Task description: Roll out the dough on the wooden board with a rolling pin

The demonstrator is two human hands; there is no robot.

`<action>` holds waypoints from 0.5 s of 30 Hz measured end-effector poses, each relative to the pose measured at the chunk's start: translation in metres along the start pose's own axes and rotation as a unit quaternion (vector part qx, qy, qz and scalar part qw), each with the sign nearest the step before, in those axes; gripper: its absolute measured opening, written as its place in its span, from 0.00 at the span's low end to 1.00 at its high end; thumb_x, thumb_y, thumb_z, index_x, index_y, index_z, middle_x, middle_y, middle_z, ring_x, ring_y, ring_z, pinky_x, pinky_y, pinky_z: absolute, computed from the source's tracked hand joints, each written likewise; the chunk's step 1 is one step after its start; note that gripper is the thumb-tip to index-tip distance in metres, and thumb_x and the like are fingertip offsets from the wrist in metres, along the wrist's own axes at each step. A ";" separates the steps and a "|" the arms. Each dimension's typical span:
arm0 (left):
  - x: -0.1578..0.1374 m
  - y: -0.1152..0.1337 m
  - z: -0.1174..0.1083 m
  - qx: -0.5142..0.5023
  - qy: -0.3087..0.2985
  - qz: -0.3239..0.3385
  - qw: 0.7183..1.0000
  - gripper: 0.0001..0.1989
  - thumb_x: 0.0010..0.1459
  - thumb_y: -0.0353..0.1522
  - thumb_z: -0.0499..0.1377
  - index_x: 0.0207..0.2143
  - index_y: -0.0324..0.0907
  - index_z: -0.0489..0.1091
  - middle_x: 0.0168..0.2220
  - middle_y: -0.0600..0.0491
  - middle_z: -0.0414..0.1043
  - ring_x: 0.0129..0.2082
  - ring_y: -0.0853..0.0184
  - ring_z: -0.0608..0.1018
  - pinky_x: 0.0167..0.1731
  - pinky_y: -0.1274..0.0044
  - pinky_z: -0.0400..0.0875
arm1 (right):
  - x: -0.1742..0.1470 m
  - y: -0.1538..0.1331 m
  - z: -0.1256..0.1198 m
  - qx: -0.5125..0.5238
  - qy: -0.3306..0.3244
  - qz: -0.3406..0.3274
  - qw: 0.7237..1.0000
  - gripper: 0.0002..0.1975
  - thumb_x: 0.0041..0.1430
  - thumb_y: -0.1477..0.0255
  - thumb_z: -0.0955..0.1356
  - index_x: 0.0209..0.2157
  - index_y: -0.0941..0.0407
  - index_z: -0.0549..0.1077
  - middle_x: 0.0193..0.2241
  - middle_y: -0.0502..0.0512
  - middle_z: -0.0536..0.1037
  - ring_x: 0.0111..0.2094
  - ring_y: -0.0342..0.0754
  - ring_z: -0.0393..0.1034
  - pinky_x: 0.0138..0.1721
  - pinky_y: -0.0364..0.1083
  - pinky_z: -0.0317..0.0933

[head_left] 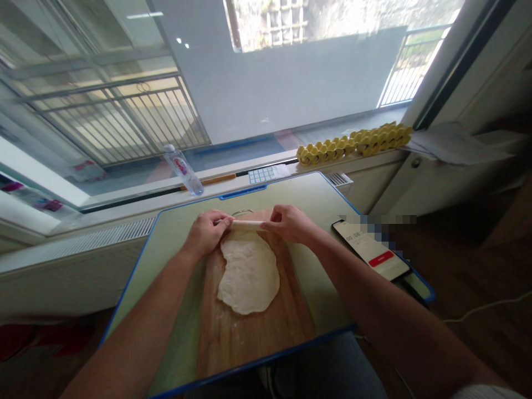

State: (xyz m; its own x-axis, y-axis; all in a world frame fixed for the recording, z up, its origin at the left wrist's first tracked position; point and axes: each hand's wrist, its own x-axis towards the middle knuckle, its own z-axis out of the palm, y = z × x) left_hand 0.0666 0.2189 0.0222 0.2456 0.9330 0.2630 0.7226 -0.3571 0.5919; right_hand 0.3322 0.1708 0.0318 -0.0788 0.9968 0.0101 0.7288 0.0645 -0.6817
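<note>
Lg window [307,83], bright daylight, metal railing [143,108] outside, white radiator [120,235] below sill [145,204], dk flr [469,277] at R

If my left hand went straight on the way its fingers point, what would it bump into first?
Probably your right hand: your left hand points sideways toward it, along the pale roll both hands hold. Depth is hard to judge from this single view.
</note>
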 end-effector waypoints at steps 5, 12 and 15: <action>-0.039 -0.001 -0.009 -0.046 0.032 0.008 0.998 0.12 0.58 0.43 0.65 0.38 0.46 0.81 0.44 0.50 0.83 0.46 0.58 0.81 0.54 0.65 0.72 | -0.015 -0.015 -0.003 -0.032 -0.060 -0.057 0.996 0.16 0.53 0.57 0.75 0.31 0.53 0.71 0.28 0.48 0.77 0.28 0.44 0.65 0.27 0.42 0.50; -0.062 0.007 -0.019 -0.002 0.087 0.072 0.994 0.09 0.60 0.42 0.65 0.34 0.48 0.81 0.41 0.53 0.83 0.47 0.59 0.79 0.55 0.65 0.71 | -0.033 -0.032 0.002 -0.065 -0.119 -0.145 0.980 0.15 0.58 0.59 0.73 0.27 0.54 0.70 0.28 0.49 0.76 0.28 0.43 0.60 0.27 0.43 0.46; -0.059 0.010 -0.016 0.035 0.091 0.085 0.992 0.10 0.61 0.43 0.65 0.38 0.49 0.82 0.39 0.53 0.82 0.45 0.59 0.78 0.53 0.65 0.71 | -0.033 -0.035 0.001 -0.059 -0.126 -0.128 0.982 0.16 0.60 0.57 0.72 0.27 0.54 0.72 0.28 0.50 0.76 0.28 0.43 0.62 0.28 0.43 0.47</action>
State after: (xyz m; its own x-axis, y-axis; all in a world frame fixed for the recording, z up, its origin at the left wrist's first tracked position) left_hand 0.0488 0.1591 0.0251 0.2516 0.8341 0.4909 0.7256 -0.4982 0.4747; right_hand 0.3090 0.1352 0.0545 -0.4237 0.9055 -0.0211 0.7359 0.3306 -0.5908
